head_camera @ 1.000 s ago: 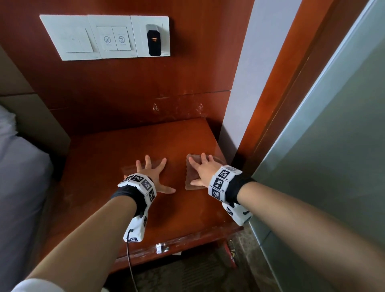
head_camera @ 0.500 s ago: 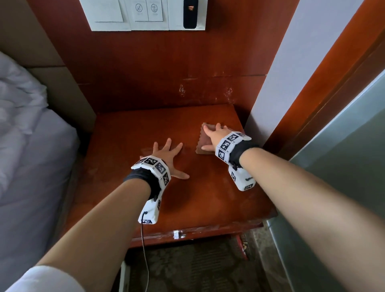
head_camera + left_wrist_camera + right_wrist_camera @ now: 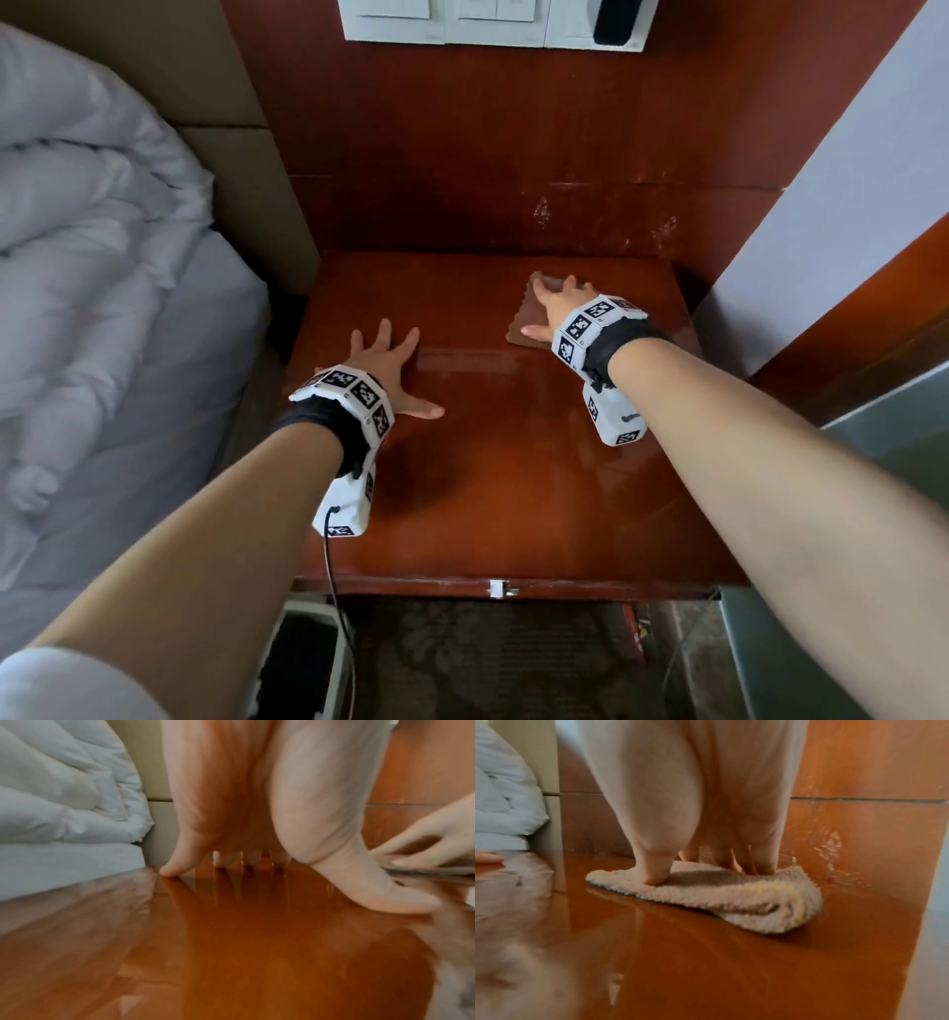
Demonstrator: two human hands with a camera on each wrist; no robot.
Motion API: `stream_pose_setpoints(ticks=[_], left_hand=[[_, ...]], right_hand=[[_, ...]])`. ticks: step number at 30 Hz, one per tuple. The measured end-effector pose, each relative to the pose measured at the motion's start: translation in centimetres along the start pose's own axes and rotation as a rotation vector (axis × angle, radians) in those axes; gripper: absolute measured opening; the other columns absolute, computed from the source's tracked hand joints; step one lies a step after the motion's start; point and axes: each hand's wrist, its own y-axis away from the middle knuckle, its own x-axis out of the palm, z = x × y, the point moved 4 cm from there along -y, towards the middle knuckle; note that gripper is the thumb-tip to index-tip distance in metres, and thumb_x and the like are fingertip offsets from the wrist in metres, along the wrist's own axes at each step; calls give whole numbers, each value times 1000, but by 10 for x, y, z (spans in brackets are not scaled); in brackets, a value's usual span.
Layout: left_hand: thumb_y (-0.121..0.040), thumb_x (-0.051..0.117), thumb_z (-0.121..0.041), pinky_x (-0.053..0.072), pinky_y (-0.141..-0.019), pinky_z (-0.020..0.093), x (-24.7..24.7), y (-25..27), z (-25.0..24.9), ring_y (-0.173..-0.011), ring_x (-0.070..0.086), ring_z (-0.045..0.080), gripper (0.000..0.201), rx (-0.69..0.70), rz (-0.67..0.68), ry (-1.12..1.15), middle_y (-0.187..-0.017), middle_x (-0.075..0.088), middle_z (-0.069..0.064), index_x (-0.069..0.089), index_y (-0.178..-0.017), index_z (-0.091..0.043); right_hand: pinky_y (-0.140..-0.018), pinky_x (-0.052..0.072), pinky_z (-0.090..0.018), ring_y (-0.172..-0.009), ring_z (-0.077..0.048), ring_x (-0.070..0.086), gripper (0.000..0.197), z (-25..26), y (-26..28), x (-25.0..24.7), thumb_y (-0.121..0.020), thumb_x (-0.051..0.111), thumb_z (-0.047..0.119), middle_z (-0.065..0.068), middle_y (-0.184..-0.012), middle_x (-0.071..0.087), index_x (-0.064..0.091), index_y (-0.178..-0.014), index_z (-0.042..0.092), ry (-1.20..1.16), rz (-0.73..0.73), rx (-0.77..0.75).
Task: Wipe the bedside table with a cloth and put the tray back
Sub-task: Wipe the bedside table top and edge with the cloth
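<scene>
The glossy reddish-brown bedside table [image 3: 503,493] fills the middle of the head view. A small folded fuzzy cloth [image 3: 529,321] [image 3: 731,894] lies on its far right part, close to the back panel. My right hand [image 3: 557,308] presses flat on the cloth with straight fingers [image 3: 654,876]. My left hand [image 3: 385,362] lies flat on the bare tabletop at the left, fingers spread, fingertips [image 3: 169,869] touching the wood. No tray is in view.
A bed with white bedding [image 3: 102,288] and a beige headboard [image 3: 257,169] stands left of the table. A wooden back panel [image 3: 513,154] carries a white switch plate [image 3: 493,20]. A white wall [image 3: 832,205] bounds the right. Patterned carpet [image 3: 488,663] lies below the front edge.
My right hand has pushed the cloth away from me toward the back right of the table. The left hand has stayed flat on the wood; the camera has tilted down.
</scene>
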Motion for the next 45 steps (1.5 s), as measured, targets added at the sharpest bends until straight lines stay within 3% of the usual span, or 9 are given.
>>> stream_pose_setpoints(ticks=[4, 10, 17, 22, 30, 45], left_hand=[[-69, 69, -62, 15, -111, 66, -1, -3, 1, -144, -18, 35, 115, -4, 6, -4, -157, -23, -2, -11, -149, -38], [-69, 70, -61, 17, -111, 65, -3, -8, 1, -143, -21, 35, 116, -12, 13, 11, -156, -24, -1, -11, -148, -38], [-73, 68, -58, 14, -116, 57, -6, -6, -3, -143, -19, 38, 113, -4, -11, -9, -157, -22, 3, -10, -150, -33], [-68, 70, -62, 18, -111, 65, -3, -13, 0, -144, -19, 36, 116, 2, -16, 1, -157, -23, 0, -10, -149, -37], [-68, 70, -62, 19, -109, 67, -3, -14, 1, -144, -19, 36, 117, 13, -18, 17, -157, -22, 0, -9, -149, -36], [-68, 72, -60, 18, -109, 68, 1, -17, 3, -145, -15, 34, 114, -12, -75, 58, -158, -18, -1, -3, -150, -38]], right_hand=[[-112, 23, -58, -143, -46, 9, 79, 25, -3, -2, -93, 46, 52, -23, -157, 3, 1, -153, 26, 26, -4, -57], [-114, 23, -55, -144, -44, 9, 80, 13, 2, 4, -92, 42, 58, -19, -159, 0, -2, -152, 31, 74, -1, -118], [-116, 21, -53, -145, -41, 7, 81, -33, 13, 12, -90, 43, 60, -17, -159, -2, -4, -151, 33, 14, 4, 3], [-115, 25, -52, -144, -42, 13, 83, -42, 10, 7, -90, 43, 60, -20, -158, 1, -4, -152, 31, 25, 8, 33], [-113, 26, -55, -143, -45, 12, 81, -30, -1, -2, -93, 42, 56, -22, -158, -2, -5, -152, 28, 12, 19, 119], [-117, 18, -51, -146, -40, 7, 77, -2, 73, 37, -92, 40, 58, -14, -160, -2, -3, -151, 34, 120, 17, -137]])
